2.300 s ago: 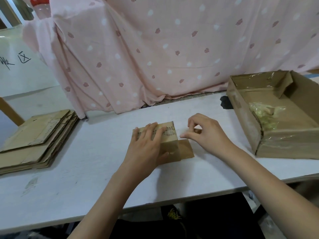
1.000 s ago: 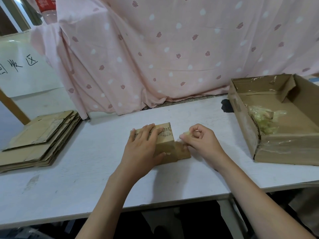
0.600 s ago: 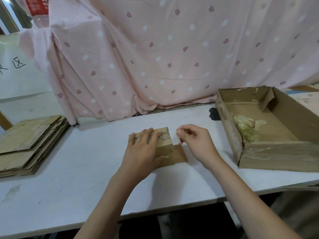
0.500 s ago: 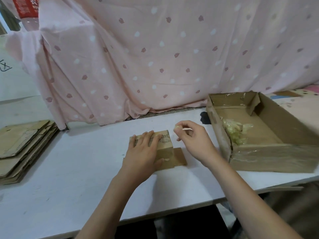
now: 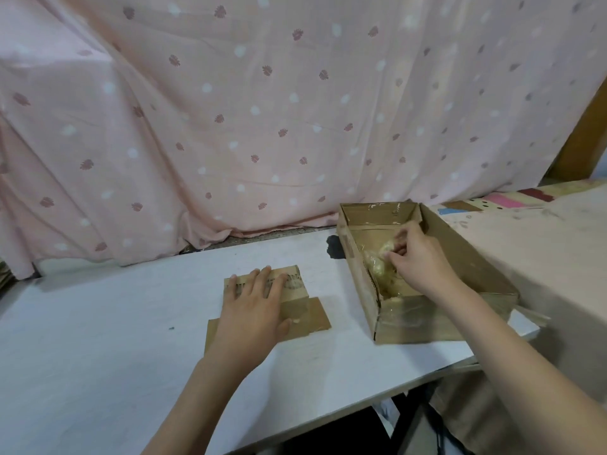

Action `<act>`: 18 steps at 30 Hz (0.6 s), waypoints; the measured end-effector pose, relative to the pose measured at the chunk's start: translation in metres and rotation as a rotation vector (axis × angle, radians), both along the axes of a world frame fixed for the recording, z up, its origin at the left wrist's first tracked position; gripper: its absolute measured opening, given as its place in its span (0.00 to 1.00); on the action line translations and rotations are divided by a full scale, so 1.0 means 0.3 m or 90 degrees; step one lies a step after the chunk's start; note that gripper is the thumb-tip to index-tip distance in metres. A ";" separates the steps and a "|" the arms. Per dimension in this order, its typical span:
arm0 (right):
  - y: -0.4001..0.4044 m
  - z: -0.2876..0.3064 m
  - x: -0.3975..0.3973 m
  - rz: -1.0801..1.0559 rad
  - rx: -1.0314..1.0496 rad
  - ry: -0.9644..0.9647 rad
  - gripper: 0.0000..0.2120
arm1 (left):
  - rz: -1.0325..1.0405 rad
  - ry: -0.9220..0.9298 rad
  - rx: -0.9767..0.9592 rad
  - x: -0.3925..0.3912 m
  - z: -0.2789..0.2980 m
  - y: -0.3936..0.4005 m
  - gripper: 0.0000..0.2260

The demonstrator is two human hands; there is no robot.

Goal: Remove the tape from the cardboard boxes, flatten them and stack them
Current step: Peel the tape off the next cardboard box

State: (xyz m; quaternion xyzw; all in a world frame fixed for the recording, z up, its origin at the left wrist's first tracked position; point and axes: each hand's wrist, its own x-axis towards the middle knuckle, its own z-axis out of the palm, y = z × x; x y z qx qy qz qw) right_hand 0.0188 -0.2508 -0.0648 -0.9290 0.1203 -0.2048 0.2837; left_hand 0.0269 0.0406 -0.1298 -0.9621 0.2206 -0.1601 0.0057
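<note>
Pressing flat-fingered, left hand (image 5: 253,310) pins flattened box (image 5: 295,310) lying crosswise; right hand (image 5: 417,257) seemingly pinches tape wad (image 5: 377,262).

Two hands are in view: the left hand (image 5: 251,310) and the right hand (image 5: 418,257). One flattened cardboard box (image 5: 295,310) lies on the single white surface (image 5: 98,339). One open cardboard box (image 5: 460,267) stands beside it at the right, holding one crumpled wad of clear tape (image 5: 377,261). One pink patterned curtain (image 5: 262,110) hangs behind. At the far left edge, a sliver of stacked cardboard (image 5: 5,277) shows; its pieces cannot be counted.
</note>
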 end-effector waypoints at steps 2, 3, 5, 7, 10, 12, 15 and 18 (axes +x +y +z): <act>-0.007 -0.025 0.015 0.012 -0.045 0.052 0.10 | 0.005 -0.006 0.000 0.005 -0.007 0.003 0.33; -0.010 -0.037 0.021 0.022 -0.058 0.066 0.09 | 0.006 -0.008 0.003 0.007 -0.011 0.004 0.33; -0.003 -0.048 0.026 0.030 -0.088 0.077 0.08 | 0.004 -0.011 0.002 0.007 -0.012 0.004 0.33; 0.007 -0.043 0.028 0.014 -0.117 0.110 0.07 | 0.001 -0.003 0.005 0.006 -0.008 0.001 0.33; 0.014 -0.032 0.027 0.028 -0.115 0.166 0.08 | 0.000 -0.006 0.007 0.006 -0.002 0.000 0.33; 0.021 -0.029 0.025 0.047 -0.083 0.162 0.09 | 0.000 0.012 0.010 0.003 -0.004 0.005 0.33; 0.026 -0.028 0.025 0.032 -0.041 0.100 0.13 | 0.021 0.023 0.002 0.000 -0.004 0.002 0.33; 0.020 -0.034 0.036 0.029 -0.047 0.072 0.18 | 0.046 0.054 0.006 -0.013 0.020 -0.011 0.33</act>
